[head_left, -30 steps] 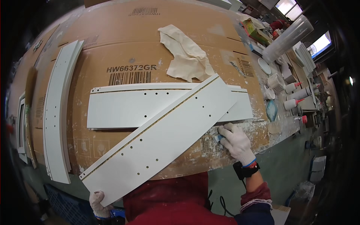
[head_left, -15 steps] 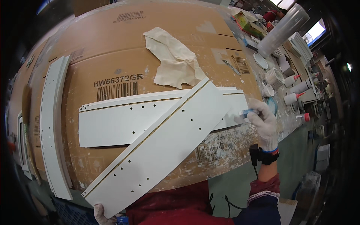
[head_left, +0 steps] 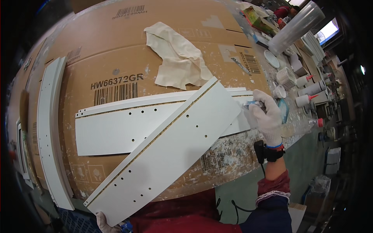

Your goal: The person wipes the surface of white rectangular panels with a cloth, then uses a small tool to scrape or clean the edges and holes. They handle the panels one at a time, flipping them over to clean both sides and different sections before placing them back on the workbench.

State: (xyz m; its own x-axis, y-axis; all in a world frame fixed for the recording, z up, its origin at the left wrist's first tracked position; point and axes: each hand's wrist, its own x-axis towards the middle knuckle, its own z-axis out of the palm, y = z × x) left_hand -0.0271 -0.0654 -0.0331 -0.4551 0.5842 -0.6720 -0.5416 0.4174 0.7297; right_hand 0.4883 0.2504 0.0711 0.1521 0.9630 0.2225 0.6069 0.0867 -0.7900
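A long white board (head_left: pixel 167 151) with drilled holes and a narrow brown groove lies slantwise across another white board (head_left: pixel 108 134). My gloved left hand (head_left: pixel 104 222) grips its near left corner, fingers partly hidden beneath. By its far right end, my gloved right hand (head_left: pixel 267 114) is closed round a small blue and clear object (head_left: pixel 252 103), whose kind I cannot make out. That object is close to the slanted board's end edge; whether they touch is unclear.
Cardboard (head_left: pixel 128 58) covers the table, with a cream cloth (head_left: pixel 178 58) beyond the boards. More white boards (head_left: pixel 50 128) stand at the left. Along the right edge are red-tipped bottles (head_left: pixel 303 101), a tub (head_left: pixel 286 77), a clear plastic bottle (head_left: pixel 297 127) and a plastic-film roll (head_left: pixel 295 29).
My right hand has moved slightly up and left, bringing the small object nearer the slanted board's end. My left hand keeps its grip on the corner. The view has shifted a little.
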